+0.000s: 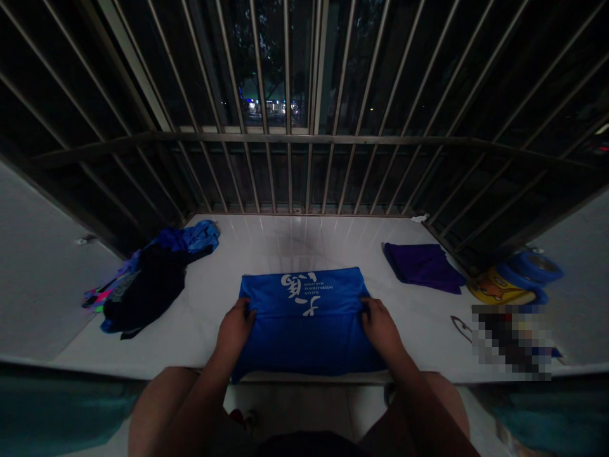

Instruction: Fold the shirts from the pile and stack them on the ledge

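The blue cloth (304,346) at the sill's (280,244) near edge looks part folded. The left hand (236,325) and right hand (382,325) pinch its sides, fingers nearly closed. The purple cloth (421,265) toward the right edge looks folded; the heap (152,285) by the left edge doesn't.

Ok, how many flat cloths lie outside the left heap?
2: the blue printed cloth between the left hand and right hand, and the purple cloth to its right. Others may be hidden where the picture is pixelated.

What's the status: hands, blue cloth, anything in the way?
Left hand, right hand touching opposite sides of blue cloth. White print showing. Nothing blocking; purple cloth apart, right.
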Tool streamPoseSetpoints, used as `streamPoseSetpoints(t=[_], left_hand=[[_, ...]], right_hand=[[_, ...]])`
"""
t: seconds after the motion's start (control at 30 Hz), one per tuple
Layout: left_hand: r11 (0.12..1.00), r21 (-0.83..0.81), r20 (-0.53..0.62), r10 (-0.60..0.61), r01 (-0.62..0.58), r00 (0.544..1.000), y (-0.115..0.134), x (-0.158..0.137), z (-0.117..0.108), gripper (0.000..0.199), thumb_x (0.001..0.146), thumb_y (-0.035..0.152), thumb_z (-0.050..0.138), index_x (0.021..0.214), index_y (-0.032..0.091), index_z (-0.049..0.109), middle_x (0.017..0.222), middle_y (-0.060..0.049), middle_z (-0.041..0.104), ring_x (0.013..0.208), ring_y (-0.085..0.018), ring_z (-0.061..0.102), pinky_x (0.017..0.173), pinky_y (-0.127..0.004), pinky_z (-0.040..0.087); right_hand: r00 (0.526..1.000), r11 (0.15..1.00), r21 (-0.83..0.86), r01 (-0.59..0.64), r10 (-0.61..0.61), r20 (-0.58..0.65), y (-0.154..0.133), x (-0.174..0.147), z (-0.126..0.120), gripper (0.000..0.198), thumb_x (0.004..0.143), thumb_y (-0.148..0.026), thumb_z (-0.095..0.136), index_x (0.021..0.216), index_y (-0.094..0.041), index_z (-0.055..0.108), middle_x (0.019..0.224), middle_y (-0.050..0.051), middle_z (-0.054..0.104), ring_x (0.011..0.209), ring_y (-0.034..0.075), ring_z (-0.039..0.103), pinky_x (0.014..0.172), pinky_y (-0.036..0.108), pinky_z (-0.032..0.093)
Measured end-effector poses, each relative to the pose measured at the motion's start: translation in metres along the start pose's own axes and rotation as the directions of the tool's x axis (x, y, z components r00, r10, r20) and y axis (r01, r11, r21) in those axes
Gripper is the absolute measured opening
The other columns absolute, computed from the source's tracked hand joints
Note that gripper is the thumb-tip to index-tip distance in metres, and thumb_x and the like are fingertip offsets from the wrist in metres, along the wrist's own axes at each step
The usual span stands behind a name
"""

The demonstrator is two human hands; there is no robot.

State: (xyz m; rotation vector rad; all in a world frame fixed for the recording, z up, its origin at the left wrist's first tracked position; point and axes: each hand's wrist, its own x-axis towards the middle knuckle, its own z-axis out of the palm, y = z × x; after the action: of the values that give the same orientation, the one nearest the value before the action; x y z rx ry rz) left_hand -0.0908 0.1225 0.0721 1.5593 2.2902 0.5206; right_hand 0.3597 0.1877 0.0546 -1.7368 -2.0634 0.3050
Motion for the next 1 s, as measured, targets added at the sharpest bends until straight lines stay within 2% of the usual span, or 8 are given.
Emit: streamPoseSetpoints(t=[0.2,0.37,0.53,0.63,0.73,0.83,0.9,1.0], left_hand=[[0.996,-0.030,-0.102,0.081,-0.084,0.992,-0.022,-0.016,0.009,0.033,0.105,0.040,0.053,0.129,0.021,0.064,0.112,-0.013,0.081,0.104,-0.032,0.079,0.093,-0.042,0.060],[0.970,0.065,-0.298,0.244,-0.236,0.923,-0.025,-0.044,0.019,0.036,0.107,0.044,0.050,0.125,0.018,0.067,0.126,-0.018,0.074,0.117,-0.035,0.073,0.106,-0.049,0.059],[0.942,0.157,-0.254,0.328,-0.296,0.910,-0.037,-0.068,0.034,0.039,0.107,0.047,0.055,0.130,0.019,0.070,0.134,-0.018,0.075,0.120,-0.037,0.074,0.105,-0.053,0.061],[0.918,0.174,-0.191,0.387,-0.357,0.902,-0.055,-0.072,0.036,0.040,0.106,0.046,0.058,0.134,0.020,0.071,0.144,-0.019,0.074,0.130,-0.036,0.072,0.111,-0.053,0.060],[0.891,0.193,-0.165,0.442,-0.411,0.882,-0.075,-0.080,0.032,0.038,0.107,0.044,0.060,0.135,0.021,0.072,0.152,-0.019,0.071,0.137,-0.036,0.070,0.120,-0.056,0.054],[0.803,0.253,-0.069,0.571,-0.540,0.818,-0.092,-0.100,0.031,0.051,0.098,0.045,0.073,0.144,0.024,0.069,0.157,-0.017,0.068,0.143,-0.037,0.067,0.128,-0.061,0.046],[0.726,0.319,0.026,0.636,-0.609,0.771,-0.101,-0.116,0.031,0.070,0.091,0.036,0.080,0.158,0.027,0.060,0.166,-0.015,0.061,0.149,-0.037,0.062,0.130,-0.060,0.043],[0.675,0.426,0.070,0.638,-0.602,0.766,-0.114,-0.131,0.032,0.090,0.087,0.009,0.068,0.171,0.031,0.046,0.174,-0.011,0.051,0.157,-0.033,0.054,0.132,-0.055,0.040]], right_hand=[[0.984,0.984,0.070,-0.166,0.170,-0.052,0.002,0.002,-0.007,0.021,0.099,-0.024,0.056,0.116,-0.021,0.069,0.112,0.011,0.078,0.103,0.026,0.076,0.096,0.035,0.055],[0.960,0.959,0.044,-0.279,0.280,-0.018,0.002,0.035,-0.019,0.012,0.102,-0.026,0.059,0.109,-0.023,0.068,0.104,0.006,0.080,0.090,0.022,0.077,0.079,0.029,0.050],[0.971,0.971,0.004,-0.241,0.241,0.013,-0.007,0.085,-0.013,0.018,0.101,-0.026,0.066,0.118,-0.021,0.068,0.103,0.007,0.081,0.090,0.021,0.076,0.077,0.027,0.050],[0.985,0.985,-0.025,-0.170,0.171,0.020,-0.018,0.097,-0.011,0.028,0.098,-0.025,0.068,0.125,-0.018,0.069,0.117,0.012,0.080,0.104,0.024,0.075,0.089,0.031,0.053],[0.996,0.993,-0.066,-0.093,0.092,-0.017,-0.028,0.078,-0.013,0.036,0.100,-0.024,0.062,0.135,-0.015,0.068,0.143,0.022,0.069,0.123,0.033,0.068,0.101,0.041,0.054],[0.993,0.987,-0.105,0.118,-0.117,0.009,-0.023,0.031,-0.015,0.033,0.107,-0.032,0.055,0.132,-0.018,0.071,0.138,0.020,0.071,0.123,0.035,0.068,0.104,0.048,0.056],[0.964,0.961,-0.096,0.258,-0.250,0.089,-0.007,-0.008,-0.014,0.033,0.109,-0.039,0.055,0.130,-0.021,0.073,0.131,0.017,0.075,0.123,0.034,0.070,0.107,0.049,0.057],[0.918,0.930,-0.080,0.359,-0.336,0.210,0.031,-0.063,-0.013,0.048,0.101,-0.045,0.068,0.144,-0.024,0.069,0.147,0.017,0.072,0.137,0.036,0.067,0.118,0.056,0.052]])
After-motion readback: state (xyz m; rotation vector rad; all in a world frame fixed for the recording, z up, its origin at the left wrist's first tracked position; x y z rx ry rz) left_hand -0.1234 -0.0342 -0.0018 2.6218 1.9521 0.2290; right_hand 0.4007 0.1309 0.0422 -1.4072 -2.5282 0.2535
